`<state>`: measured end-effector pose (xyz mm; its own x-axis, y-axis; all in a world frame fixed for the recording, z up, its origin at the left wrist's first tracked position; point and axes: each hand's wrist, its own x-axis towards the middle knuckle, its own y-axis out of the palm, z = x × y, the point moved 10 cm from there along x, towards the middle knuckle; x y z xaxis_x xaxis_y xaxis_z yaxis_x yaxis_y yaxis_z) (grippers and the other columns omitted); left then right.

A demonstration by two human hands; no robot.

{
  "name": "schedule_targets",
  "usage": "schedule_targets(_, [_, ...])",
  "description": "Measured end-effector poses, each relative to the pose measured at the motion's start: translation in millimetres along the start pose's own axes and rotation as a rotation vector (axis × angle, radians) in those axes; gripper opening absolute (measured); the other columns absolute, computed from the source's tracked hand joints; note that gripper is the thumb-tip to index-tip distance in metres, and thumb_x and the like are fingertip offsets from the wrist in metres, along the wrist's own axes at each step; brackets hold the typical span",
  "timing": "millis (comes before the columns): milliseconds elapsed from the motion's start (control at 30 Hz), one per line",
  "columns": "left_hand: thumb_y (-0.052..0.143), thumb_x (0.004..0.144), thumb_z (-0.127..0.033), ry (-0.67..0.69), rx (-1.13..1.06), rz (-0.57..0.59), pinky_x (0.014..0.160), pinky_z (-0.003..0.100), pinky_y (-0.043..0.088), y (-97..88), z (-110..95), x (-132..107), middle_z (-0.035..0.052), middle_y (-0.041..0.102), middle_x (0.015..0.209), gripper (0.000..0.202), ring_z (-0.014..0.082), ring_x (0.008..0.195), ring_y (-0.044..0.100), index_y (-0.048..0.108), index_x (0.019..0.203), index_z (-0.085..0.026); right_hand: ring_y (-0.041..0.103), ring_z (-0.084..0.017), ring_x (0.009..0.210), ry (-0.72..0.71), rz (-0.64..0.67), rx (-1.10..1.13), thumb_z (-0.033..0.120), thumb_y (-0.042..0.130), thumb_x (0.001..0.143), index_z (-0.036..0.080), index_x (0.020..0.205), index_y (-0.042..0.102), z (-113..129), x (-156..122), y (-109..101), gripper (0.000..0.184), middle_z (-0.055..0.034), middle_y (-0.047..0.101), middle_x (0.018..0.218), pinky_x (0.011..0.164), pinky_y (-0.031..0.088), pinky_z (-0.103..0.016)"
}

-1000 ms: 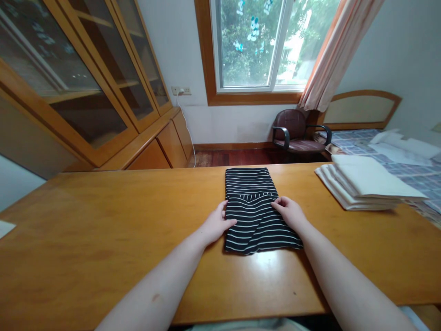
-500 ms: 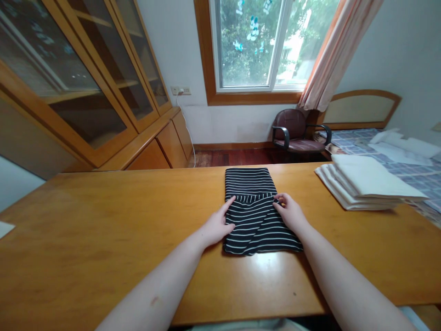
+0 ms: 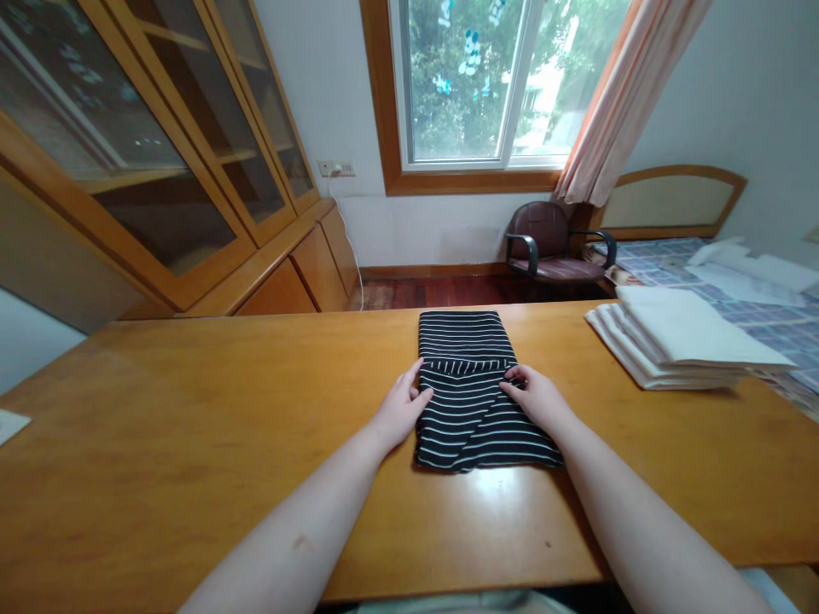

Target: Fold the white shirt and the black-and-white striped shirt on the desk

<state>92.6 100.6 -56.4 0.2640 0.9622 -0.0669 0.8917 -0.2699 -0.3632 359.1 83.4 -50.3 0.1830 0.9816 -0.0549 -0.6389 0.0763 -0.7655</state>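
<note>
A black garment with thin white stripes (image 3: 470, 341) lies folded into a long rectangle on the wooden table (image 3: 192, 409), its near half doubled over the far half. My left hand (image 3: 402, 408) pinches the folded layer at its left edge, thumb and fingers closed on the cloth. My right hand (image 3: 537, 396) pinches the same layer at its right edge. Both hands sit at about the middle of the garment's length.
A stack of folded white cloths (image 3: 678, 341) lies at the table's right. A paper corner (image 3: 9, 422) shows at the left edge. Beyond the table stand a glass-door wooden cabinet (image 3: 159, 170), a dark armchair (image 3: 550, 247), a window and a bed (image 3: 735, 281).
Both hands shifted slightly along the fold's side edges, and the folded flap's top edge moved a little farther up the garment. The garment stays in place.
</note>
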Motion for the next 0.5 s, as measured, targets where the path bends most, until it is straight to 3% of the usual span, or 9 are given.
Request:
schedule_targets(100, [0.06,0.08,-0.032,-0.083,-0.202,0.063,0.08,0.033,0.049,5.5,7,-3,0.0128,0.049,0.128,0.069,0.0133,0.078,0.061,0.03,0.141,-0.024,0.059,-0.018,0.078,0.023,-0.007,-0.021,0.037,0.056,0.077,0.023,0.088,0.06,-3,1,0,0.019,-0.0017,0.064,0.083,0.068,0.041,-0.027])
schedule_targets(200, [0.068,0.074,-0.027,-0.181,-0.312,0.165,0.075,0.033,0.051,17.6,14,-11,0.0112,0.06,0.112,0.081,0.0163,0.079,0.064,0.025,0.142,-0.023,0.059,-0.017,0.077,0.043,-0.005,-0.037,0.037,0.054,0.079,0.023,0.091,0.06,-4,0,-2,0.02,-0.0023,0.063,0.083,0.068,0.042,-0.028])
schedule_targets(300, [0.069,0.072,-0.019,-0.122,-0.249,0.179,0.08,0.033,0.051,18.7,9,-12,0.0067,0.065,0.1,0.083,0.0161,0.081,0.064,0.025,0.142,-0.024,0.059,-0.02,0.083,0.056,0.04,-0.043,0.045,0.058,0.076,0.02,0.103,0.058,-6,-2,-1,0.036,-0.0064,0.063,0.093,0.074,0.044,-0.032])
schedule_targets(433, [0.059,0.078,-0.018,-0.032,-0.012,0.073,0.081,0.033,0.051,7.4,4,-4,0.0059,0.062,0.107,0.054,0.0142,0.079,0.062,0.047,0.131,-0.025,0.053,-0.025,0.108,-0.023,0.224,0.07,0.042,0.075,0.06,0.02,0.128,0.044,-7,-6,10,0.078,-0.0123,0.054,0.121,0.091,0.041,-0.035])
schedule_targets(500, [0.053,0.08,-0.017,0.009,0.15,0.027,0.086,0.034,0.049,3.1,2,0,0.0069,0.06,0.111,0.038,0.0156,0.084,0.061,0.06,0.117,-0.022,0.052,-0.024,0.111,-0.034,0.296,0.124,0.035,0.076,0.06,0.021,0.135,0.038,-10,-8,13,0.085,-0.0126,0.051,0.126,0.094,0.04,-0.036])
